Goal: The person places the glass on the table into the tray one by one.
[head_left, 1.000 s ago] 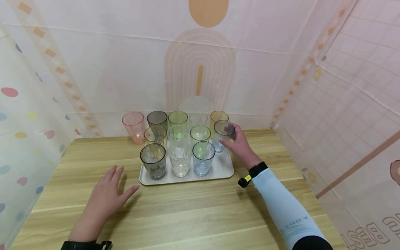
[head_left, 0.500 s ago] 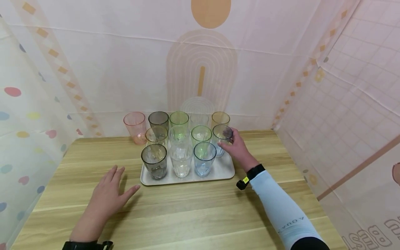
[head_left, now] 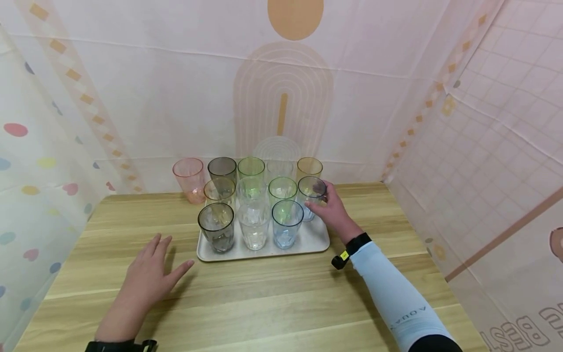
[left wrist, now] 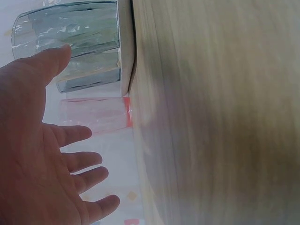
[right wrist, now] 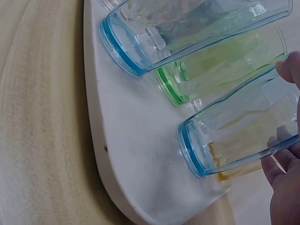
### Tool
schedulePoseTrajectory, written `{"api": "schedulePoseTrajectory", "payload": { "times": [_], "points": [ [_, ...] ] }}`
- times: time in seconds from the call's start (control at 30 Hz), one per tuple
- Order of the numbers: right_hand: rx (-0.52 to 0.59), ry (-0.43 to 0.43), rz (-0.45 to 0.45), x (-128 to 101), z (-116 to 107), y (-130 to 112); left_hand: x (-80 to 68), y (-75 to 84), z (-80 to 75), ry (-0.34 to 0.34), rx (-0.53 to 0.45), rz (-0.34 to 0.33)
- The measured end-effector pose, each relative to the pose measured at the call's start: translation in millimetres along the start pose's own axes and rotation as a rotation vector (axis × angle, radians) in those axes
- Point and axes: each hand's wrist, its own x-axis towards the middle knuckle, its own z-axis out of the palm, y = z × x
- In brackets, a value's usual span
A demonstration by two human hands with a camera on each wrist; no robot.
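Observation:
My right hand (head_left: 333, 211) grips a clear blue glass (head_left: 311, 196) near its rim, at the right end of the middle row on a white tray (head_left: 317, 239). In the right wrist view, thumb and fingers lie on opposite sides of this upright glass (right wrist: 225, 126), its base right at the tray surface. A green glass (right wrist: 187, 77) and another blue glass (right wrist: 136, 47) stand beside it. My left hand (head_left: 148, 274) holds nothing, fingers spread, low over the table left of the tray. Nearest to it is a grey glass (head_left: 217, 230) at the tray's front left corner.
Several more tumblers crowd the tray, among them clear ones (head_left: 254, 227), a green one (head_left: 250, 168) and an amber one (head_left: 309, 166) at the back. A pink glass (head_left: 190, 181) stands off the tray at the back left. A patterned cloth (head_left: 193, 98) hangs behind the wooden table (head_left: 264, 303).
My right hand has brought the blue glass down and slightly toward me, to its place in the middle row. The left hand has hardly moved.

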Motion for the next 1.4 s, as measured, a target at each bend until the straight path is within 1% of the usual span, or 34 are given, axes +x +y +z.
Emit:
{"api": "schedulePoseTrajectory", "payload": {
  "times": [0.17,0.33,0.43,0.57,0.73,0.83,0.93,1.03,1.1,1.4],
  "points": [
    [-0.017,-0.008,0.022,-4,-3,0,0.6,-0.9,0.1,0.007,0.0,0.003],
    [-0.054,-0.005,-0.002,-16,-10,-2,0.4,1.2,-0.2,0.013,-0.009,0.003],
    [-0.091,-0.014,-0.018,-31,-16,-4,0.4,2.4,-0.8,0.014,-0.011,0.006],
    [-0.15,-0.045,-0.007,-59,-23,-7,0.7,3.4,-2.2,0.014,-0.005,0.012],
    [-0.255,-0.078,0.023,-97,-28,-10,1.3,3.0,-3.4,0.023,0.0,0.016],
    [-0.32,-0.103,0.032,-117,-29,-8,0.6,3.2,-4.1,0.028,-0.003,0.019],
    [-0.417,-0.146,0.007,-134,-30,-8,-0.6,4.1,-5.0,0.032,-0.008,0.02],
    [-0.523,-0.169,-0.02,-146,-30,-10,-0.8,4.6,-5.3,0.032,-0.011,0.019],
    [-0.562,-0.174,-0.025,-152,-29,-11,-0.5,4.4,-5.2,0.03,-0.013,0.02],
    [-0.602,-0.205,-0.05,-168,-24,-13,-3.1,6.0,-1.2,0.037,-0.037,0.041]
  ]
}}
